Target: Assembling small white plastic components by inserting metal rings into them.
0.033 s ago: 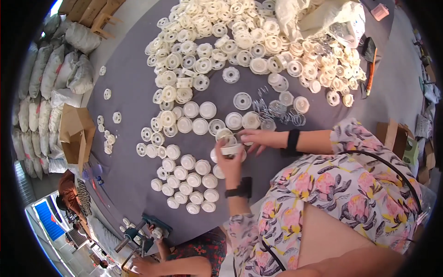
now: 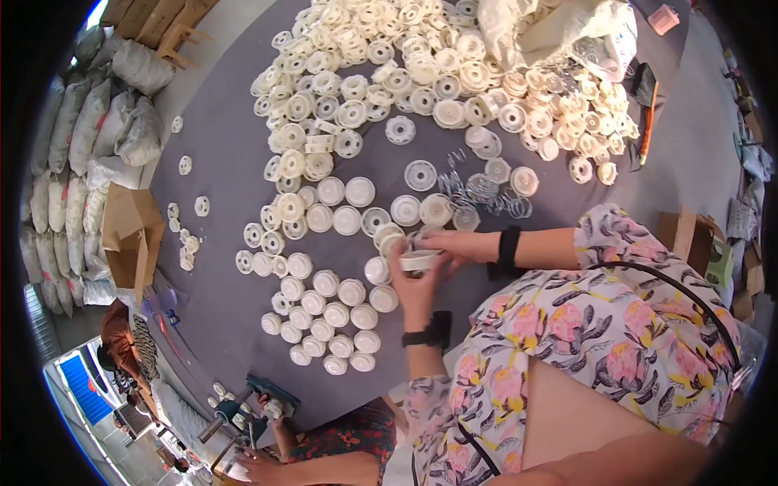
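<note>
My left hand (image 2: 416,290) is closed round a white round plastic part (image 2: 418,260), held over the near side of the table with its rim tilted up. My right hand (image 2: 455,245) reaches in from the right with bent fingers meeting right above that part. Whatever is between its fingertips is too blurred to make out. Just beyond the hands lie white ring-shaped parts (image 2: 376,221) and round caps (image 2: 406,210). Thin metal springs (image 2: 485,190) lie in a tangle beyond my right hand. Left of my left hand, several capped white parts (image 2: 326,283) stand grouped together.
A large heap of off-white plastic parts (image 2: 381,57) covers the far side of the grey table (image 2: 235,316). A pale sack (image 2: 559,32) and an orange-handled brush (image 2: 648,121) lie far right. At the near left, another person's hand (image 2: 271,407) works at a green hand press (image 2: 235,411).
My two hands have come closer together. The left moved slightly right with the white part, and the right hand's fingers drew in over it. The whole view shifted slightly.
</note>
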The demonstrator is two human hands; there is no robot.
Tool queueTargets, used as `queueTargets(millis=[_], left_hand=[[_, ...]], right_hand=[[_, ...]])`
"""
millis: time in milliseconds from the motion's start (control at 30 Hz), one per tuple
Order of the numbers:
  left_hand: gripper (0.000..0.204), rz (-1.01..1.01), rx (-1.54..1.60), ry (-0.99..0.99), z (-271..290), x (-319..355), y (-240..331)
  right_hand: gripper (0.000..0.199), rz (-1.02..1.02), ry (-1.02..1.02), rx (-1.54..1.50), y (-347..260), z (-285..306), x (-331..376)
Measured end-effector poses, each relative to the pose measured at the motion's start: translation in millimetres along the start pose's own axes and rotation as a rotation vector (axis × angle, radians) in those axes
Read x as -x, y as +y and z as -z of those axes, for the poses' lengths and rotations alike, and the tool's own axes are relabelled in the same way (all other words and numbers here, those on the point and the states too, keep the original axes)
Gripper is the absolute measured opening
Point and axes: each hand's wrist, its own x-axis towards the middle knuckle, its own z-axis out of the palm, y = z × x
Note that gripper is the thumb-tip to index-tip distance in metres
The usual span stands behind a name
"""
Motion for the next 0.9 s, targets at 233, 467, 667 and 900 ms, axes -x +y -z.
queueTargets(millis=[233,467,667,900], left_hand=[[0.081,-0.118,-0.685,-0.226,-36.3,61.2,-36.8],[0.066,0.046,-0.741,-0.039,-21.9,87.5,-51.3],[0.057,-0.043,-0.541,0.088,-30.9,90.6,-56.0],[0.043,0.22,-0.105,0.145,-54.3,76.9,-59.5]], right_hand=[[0.027,0.2,0.408,0.331,80.7,73.1,-16.2],[0.026,0.795,0.464,1.566,83.9,72.2,2.3],[0.03,0.213,0.417,1.537,66.0,76.3,25.5],[0.046,0.514,0.472,1.337,60.5,71.5,46.6]])
